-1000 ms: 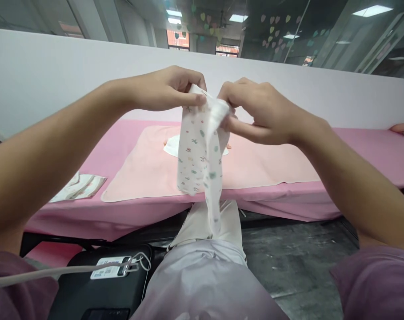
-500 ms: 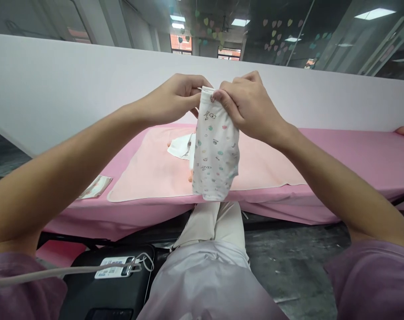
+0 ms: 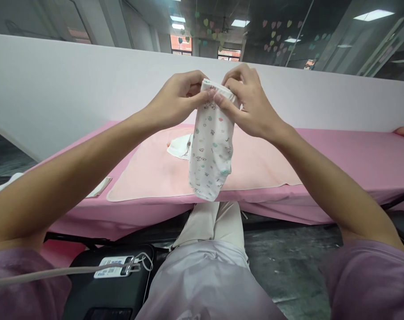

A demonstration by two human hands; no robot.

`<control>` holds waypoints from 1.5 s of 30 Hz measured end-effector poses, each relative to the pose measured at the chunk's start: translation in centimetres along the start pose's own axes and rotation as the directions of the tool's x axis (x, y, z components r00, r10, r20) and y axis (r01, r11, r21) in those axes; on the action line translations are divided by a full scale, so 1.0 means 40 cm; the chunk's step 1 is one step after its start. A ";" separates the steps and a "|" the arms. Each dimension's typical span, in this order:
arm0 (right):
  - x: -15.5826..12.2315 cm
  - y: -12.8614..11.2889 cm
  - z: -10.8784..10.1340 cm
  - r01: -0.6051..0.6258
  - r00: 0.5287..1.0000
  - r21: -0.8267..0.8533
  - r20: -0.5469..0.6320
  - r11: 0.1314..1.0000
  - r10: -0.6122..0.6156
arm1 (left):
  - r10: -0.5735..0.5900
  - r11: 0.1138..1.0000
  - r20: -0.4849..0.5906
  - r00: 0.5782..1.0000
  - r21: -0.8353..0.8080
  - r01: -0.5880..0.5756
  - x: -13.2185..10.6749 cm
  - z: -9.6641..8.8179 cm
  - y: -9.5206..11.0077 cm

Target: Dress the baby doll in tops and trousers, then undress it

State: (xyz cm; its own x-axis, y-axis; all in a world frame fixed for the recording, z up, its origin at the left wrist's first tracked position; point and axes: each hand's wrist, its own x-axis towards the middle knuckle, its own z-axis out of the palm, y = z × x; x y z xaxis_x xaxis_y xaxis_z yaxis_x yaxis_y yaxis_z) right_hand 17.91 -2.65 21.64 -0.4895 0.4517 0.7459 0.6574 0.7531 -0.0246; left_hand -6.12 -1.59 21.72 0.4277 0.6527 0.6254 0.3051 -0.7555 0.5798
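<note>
A small white baby garment (image 3: 210, 151) with a coloured print hangs in the air in front of me, above the near edge of the pink table (image 3: 338, 155). My left hand (image 3: 178, 98) pinches its gathered top edge from the left, and my right hand (image 3: 246, 104) pinches the same edge from the right, fingertips almost touching. The cloth hangs down folded and narrow. Behind it, on a peach mat (image 3: 148, 171), lies a white cloth (image 3: 180, 146), partly hidden by the garment.
A folded printed cloth (image 3: 100, 186) lies at the table's left edge. A white partition wall (image 3: 55, 84) runs behind the table. Below me are my lap in light trousers (image 3: 208, 262), a black case with a label and cable (image 3: 111, 275), and grey floor (image 3: 288, 258).
The garment's two hanging halves have come together into one narrow fold. Both hands moved closer together and a little higher on the top edge, and the camera view shifted slightly.
</note>
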 end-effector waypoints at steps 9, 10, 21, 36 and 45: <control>0.012 0.053 -0.016 -0.046 0.985 0.050 0.168 0.998 0.037 | 0.061 0.995 0.013 0.998 -0.074 -0.060 0.003 -0.006 -0.043; 0.015 0.050 -0.017 -0.039 0.985 0.047 0.170 0.998 0.031 | 0.070 0.995 0.000 0.998 -0.071 -0.070 0.004 -0.003 -0.046; 0.023 0.029 -0.018 -0.075 0.983 0.121 0.179 0.990 0.053 | 0.126 0.989 -0.089 0.988 -0.066 -0.132 0.009 0.024 -0.073; 0.055 0.001 -0.008 -0.139 0.990 0.383 0.020 0.913 0.142 | -0.198 0.924 0.025 0.980 -0.330 0.195 -0.364 0.262 -0.333; 0.082 -0.010 -0.016 -0.139 0.976 0.218 -0.136 0.966 0.172 | -0.339 0.825 0.126 0.932 -0.436 0.359 -0.525 0.360 -0.404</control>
State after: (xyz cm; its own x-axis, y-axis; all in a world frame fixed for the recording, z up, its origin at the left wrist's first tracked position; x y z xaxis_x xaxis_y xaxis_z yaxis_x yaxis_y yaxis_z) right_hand 16.41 -1.78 24.55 -0.2868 0.5048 0.8142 0.5785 0.7687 -0.2728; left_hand -7.78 -3.89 -8.31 0.4026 0.8574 0.3206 0.0342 -0.3641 0.9307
